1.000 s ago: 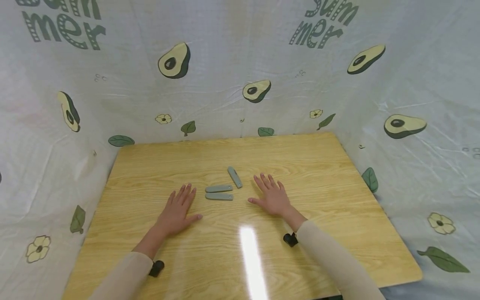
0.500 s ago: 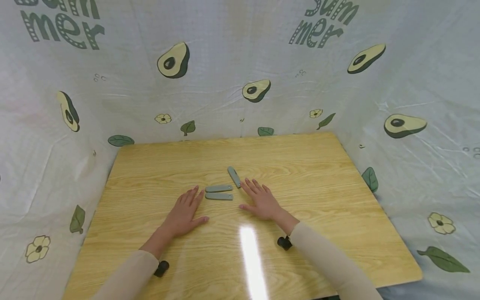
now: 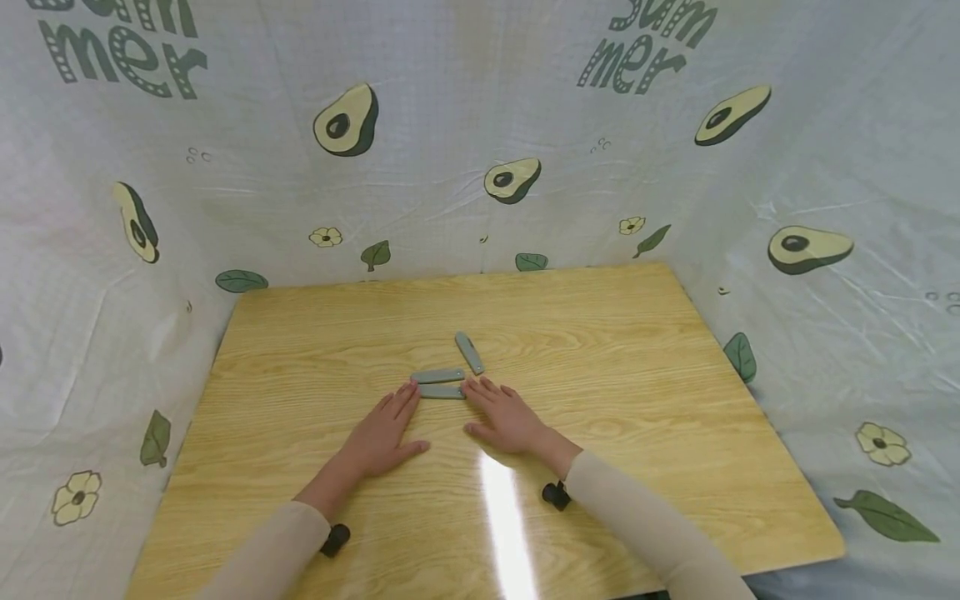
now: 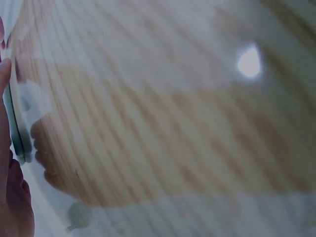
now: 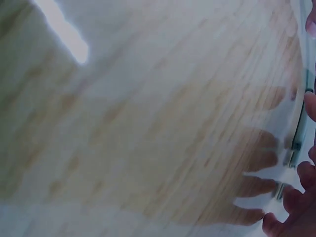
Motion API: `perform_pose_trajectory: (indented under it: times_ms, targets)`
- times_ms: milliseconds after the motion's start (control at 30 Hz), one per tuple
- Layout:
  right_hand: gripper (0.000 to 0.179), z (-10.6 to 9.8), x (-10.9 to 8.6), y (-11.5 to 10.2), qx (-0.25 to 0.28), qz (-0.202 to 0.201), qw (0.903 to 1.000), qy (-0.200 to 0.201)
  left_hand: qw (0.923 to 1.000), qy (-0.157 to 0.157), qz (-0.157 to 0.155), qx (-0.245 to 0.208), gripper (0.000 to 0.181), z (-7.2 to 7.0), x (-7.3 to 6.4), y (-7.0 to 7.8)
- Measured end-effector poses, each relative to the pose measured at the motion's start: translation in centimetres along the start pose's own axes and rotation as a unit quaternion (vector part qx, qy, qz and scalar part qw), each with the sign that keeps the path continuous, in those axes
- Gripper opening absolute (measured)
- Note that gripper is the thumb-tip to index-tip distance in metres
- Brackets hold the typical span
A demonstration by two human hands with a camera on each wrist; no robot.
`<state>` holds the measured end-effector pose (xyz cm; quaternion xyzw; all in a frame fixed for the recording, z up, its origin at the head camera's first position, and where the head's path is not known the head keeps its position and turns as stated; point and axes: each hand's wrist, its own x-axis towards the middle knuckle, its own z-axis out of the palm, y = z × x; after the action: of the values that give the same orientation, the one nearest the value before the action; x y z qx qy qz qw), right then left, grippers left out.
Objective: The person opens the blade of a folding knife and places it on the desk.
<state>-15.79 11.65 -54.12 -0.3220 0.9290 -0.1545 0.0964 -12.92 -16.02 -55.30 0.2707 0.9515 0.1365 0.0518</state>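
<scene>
On the table, the left hand and right hand are pointing their fingers out straight — the near gray strip is lying between their fingertips. The middle strip is lying just past it, the far strip slanting behind.

Site: screened-off, booth-like recording spot, wider room type unclear | sides: pale sheeting left, back and right (printed avocados, leaves, "Summer" lettering) | surface: glossy wood-grain table | gear: black wrist cameras
</scene>
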Motion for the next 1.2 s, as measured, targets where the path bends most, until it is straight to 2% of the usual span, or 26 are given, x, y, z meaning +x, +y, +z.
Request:
perform_pose_trajectory:
  times_ms: [167,433,567,667,767,933,1067,1200]
  targets:
    - [0.069,0.2,0.0,-0.3,-0.011,0.005,0.9999,-0.004,1.0,-0.007,0.003,-0.004,0.091,0.0,0.0,0.3]
    - [0.067,0.3,-0.3,-0.4,-0.029,-0.003,0.9996,0.004,0.9998,0.008,0.006,-0.015,0.092,0.5,-0.4,1.4]
    - [0.066,0.4,-0.6,0.0,-0.033,0.006,0.9994,0.007,0.9997,-0.003,0.011,-0.024,0.094,0.9,-0.6,2.1]
    - [0.066,0.4,-0.8,0.2,-0.019,0.01,0.9997,0.007,0.9995,0.002,0.012,-0.028,0.093,0.9,-0.6,2.4]
    - [0.068,0.5,-0.9,0.4,0.012,0.015,0.9997,0.016,0.9992,0.025,0.006,-0.032,0.089,0.6,-0.3,2.5]
    - [0.062,0.4,0.1,0.6,0.064,0.015,0.9948,0.077,0.9953,0.08,-0.031,-0.045,0.077,0.2,0.8,1.9]
    - [0.05,0.4,0.9,0.5,0.04,0.008,0.9938,0.103,0.9921,0.109,-0.043,-0.044,0.064,0.5,1.7,1.3]
    - [0.042,0.5,1.2,0.3,0.028,-0.001,0.9919,0.124,0.9883,0.139,-0.039,-0.051,0.052,0.8,2.0,1.0]
